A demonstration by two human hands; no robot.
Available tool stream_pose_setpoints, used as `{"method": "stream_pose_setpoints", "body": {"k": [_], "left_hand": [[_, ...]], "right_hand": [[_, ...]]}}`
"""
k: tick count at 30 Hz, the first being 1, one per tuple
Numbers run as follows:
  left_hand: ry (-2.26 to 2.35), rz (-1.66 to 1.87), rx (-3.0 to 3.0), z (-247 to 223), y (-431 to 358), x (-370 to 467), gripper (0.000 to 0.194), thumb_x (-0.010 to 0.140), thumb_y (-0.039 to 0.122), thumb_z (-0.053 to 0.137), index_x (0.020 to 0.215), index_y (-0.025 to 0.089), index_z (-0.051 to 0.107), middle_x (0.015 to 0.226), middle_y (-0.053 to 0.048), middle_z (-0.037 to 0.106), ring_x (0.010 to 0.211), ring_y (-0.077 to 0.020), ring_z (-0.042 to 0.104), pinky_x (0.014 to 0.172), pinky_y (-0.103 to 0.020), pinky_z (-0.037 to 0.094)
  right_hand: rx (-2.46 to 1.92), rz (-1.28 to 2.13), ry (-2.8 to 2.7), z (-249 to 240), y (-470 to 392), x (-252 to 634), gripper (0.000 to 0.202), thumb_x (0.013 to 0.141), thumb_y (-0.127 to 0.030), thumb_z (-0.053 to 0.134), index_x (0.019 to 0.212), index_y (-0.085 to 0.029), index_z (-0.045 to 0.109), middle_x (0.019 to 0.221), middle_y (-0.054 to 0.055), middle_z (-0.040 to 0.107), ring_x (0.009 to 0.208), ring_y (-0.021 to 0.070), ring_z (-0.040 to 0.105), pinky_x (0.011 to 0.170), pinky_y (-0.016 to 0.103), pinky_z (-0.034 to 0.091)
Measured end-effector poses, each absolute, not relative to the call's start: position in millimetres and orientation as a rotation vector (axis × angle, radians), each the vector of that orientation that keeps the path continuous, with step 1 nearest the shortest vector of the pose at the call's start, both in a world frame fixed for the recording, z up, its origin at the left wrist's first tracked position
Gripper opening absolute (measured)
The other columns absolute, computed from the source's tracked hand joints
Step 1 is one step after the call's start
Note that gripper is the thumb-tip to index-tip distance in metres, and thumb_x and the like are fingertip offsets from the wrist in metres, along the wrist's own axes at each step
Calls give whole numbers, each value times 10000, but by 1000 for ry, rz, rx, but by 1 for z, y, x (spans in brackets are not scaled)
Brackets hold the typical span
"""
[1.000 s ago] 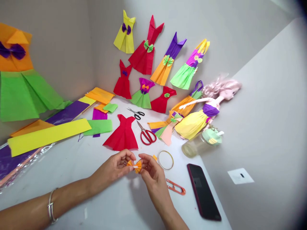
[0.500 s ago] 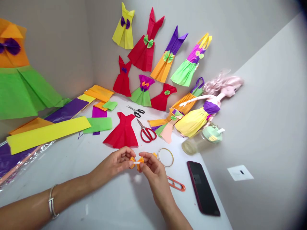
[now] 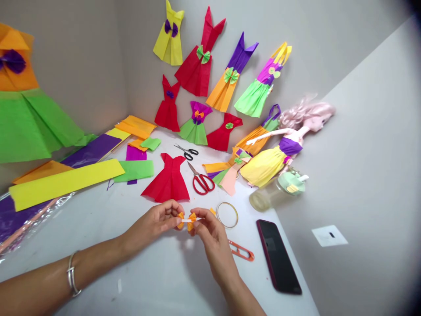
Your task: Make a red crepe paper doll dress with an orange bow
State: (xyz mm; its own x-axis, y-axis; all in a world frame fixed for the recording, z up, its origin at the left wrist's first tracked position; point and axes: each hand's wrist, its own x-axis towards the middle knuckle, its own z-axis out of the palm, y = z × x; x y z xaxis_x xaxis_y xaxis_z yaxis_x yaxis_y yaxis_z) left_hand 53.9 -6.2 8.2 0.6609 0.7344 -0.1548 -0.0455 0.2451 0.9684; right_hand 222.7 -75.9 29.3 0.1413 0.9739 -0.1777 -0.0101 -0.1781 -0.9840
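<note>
Between my two hands is a small orange paper bow [image 3: 191,223], with a narrow white strip [image 3: 187,220] lying across its front. My left hand [image 3: 163,219] pinches the bow's left side between thumb and fingers. On the other side, my right hand [image 3: 210,228] grips the right wing and the strip's right end. Just beyond the hands a red paper dress [image 3: 167,179] lies flat on the white table [image 3: 131,276]. Red-handled scissors [image 3: 201,181] rest to the right of that dress, and black-handled scissors [image 3: 187,152] lie farther back.
An orange cutter [image 3: 242,251], a roll of tape [image 3: 226,215] and a phone [image 3: 279,256] lie on the right. Behind them are a bottle [image 3: 274,193] and a doll [image 3: 279,153]. Paper strips [image 3: 69,184] cover the left. Several paper dresses hang on the wall [image 3: 141,52].
The white strip now shows longer across the bow, reaching toward my right fingers. Both hands have shifted only slightly, still pinching the bow.
</note>
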Motion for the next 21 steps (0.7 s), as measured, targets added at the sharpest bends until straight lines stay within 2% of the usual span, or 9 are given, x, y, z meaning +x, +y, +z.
{"method": "stream_pose_setpoints", "body": {"k": [9, 12, 14, 17, 21], "left_hand": [[729, 635, 1358, 4, -8, 51, 219, 887, 396, 590, 990, 208, 543, 880, 1, 578, 857, -168, 565, 785, -281, 449], [846, 752, 1485, 3, -10, 50, 211, 882, 389, 601, 1000, 225, 542, 971, -21, 590, 969, -200, 579, 883, -323, 459], [921, 888, 1667, 4, -13, 48, 145, 891, 363, 593, 941, 230, 566, 1049, -36, 585, 1052, -217, 560, 963, -352, 430], [881, 1029, 1958, 5, -17, 46, 103, 908, 308, 569, 855, 234, 618, 1110, -51, 582, 1157, -243, 510, 1025, -384, 393], [839, 1055, 2155, 4, -19, 48, 86, 903, 254, 577, 870, 247, 655, 1147, -55, 603, 1296, -281, 412, 1093, -454, 334]], "right_hand": [[-1389, 1315, -968, 27, -74, 224, 183, 791, -348, 671, 797, -183, 592, 688, -23, 604, 659, 131, 543, 670, 251, 409], [-1399, 1287, -950, 26, -73, 224, 179, 778, -342, 682, 779, -185, 594, 673, -23, 596, 641, 130, 534, 656, 255, 408], [-1404, 1250, -946, 24, -73, 223, 185, 774, -342, 687, 768, -184, 589, 673, -23, 585, 638, 129, 527, 646, 257, 407], [-1385, 1198, -966, 20, -73, 222, 204, 778, -357, 693, 769, -184, 586, 696, -16, 576, 646, 130, 515, 623, 255, 401], [-1375, 1179, -1027, 17, -74, 219, 202, 798, -361, 688, 784, -180, 599, 726, 1, 595, 668, 135, 509, 615, 255, 395]]}}
